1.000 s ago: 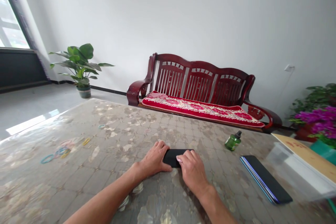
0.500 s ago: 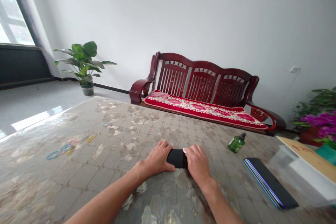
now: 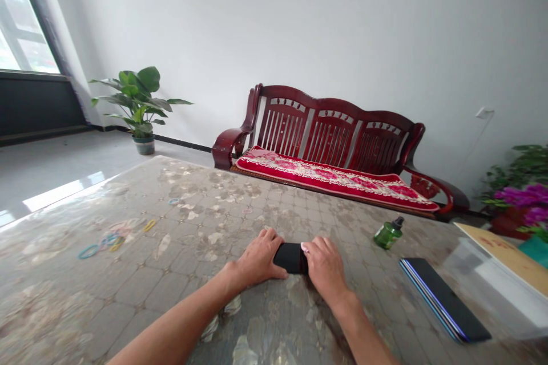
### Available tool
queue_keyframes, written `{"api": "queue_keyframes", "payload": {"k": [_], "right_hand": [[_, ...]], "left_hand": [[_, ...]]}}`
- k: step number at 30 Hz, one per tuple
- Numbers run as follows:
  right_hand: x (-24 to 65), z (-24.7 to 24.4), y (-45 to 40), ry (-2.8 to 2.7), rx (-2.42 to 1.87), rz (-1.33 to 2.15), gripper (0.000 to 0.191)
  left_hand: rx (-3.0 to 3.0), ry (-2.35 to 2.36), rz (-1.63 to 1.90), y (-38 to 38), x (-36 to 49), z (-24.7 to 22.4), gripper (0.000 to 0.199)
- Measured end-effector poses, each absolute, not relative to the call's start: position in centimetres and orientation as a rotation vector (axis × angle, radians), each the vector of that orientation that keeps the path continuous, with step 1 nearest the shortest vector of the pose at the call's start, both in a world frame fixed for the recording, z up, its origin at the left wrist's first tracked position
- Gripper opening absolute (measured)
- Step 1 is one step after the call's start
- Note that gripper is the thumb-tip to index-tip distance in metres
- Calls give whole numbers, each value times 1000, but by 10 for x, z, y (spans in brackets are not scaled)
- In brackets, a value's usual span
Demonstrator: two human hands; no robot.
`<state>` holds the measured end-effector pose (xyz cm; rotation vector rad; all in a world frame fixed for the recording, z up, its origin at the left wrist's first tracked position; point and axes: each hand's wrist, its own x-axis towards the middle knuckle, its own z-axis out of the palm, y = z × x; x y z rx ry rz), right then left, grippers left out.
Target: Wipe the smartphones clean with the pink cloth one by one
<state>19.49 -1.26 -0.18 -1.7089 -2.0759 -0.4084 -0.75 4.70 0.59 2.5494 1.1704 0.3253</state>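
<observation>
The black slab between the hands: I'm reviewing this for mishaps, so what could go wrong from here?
The black slab could twist if the left hand at one end and the right hand at the other press unevenly. The standing green bottle, out beyond the right hand, might tip if knocked. The layered stack near it could slide apart if bumped.

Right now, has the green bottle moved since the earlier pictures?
No; judged against the wooden bench, the green bottle keeps its place. Only the whole view has shifted slightly.
</observation>
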Motion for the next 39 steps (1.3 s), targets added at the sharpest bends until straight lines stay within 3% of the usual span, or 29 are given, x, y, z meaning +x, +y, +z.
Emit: {"api": "queue_keyframes", "payload": {"k": [11, 18, 26, 34, 39], "right_hand": [[206, 0, -27, -2037, -1780, -436, 22], [184, 4, -37, -2187, -1623, -228, 22], [208, 1, -34, -2041, -1781, -401, 23], [184, 5, -43, -2154, -1653, -202, 23], [189, 13, -44, -2127, -1802, -228, 20]], "left_hand": [[2552, 1181, 307, 46, -7, 7, 55], [2569, 1174, 355, 47, -8, 2, 52], [2560, 1187, 332, 45, -8, 7, 51], [2582, 1184, 355, 46, -8, 3, 52], [2588, 1187, 338, 45, -8, 4, 55]]}}
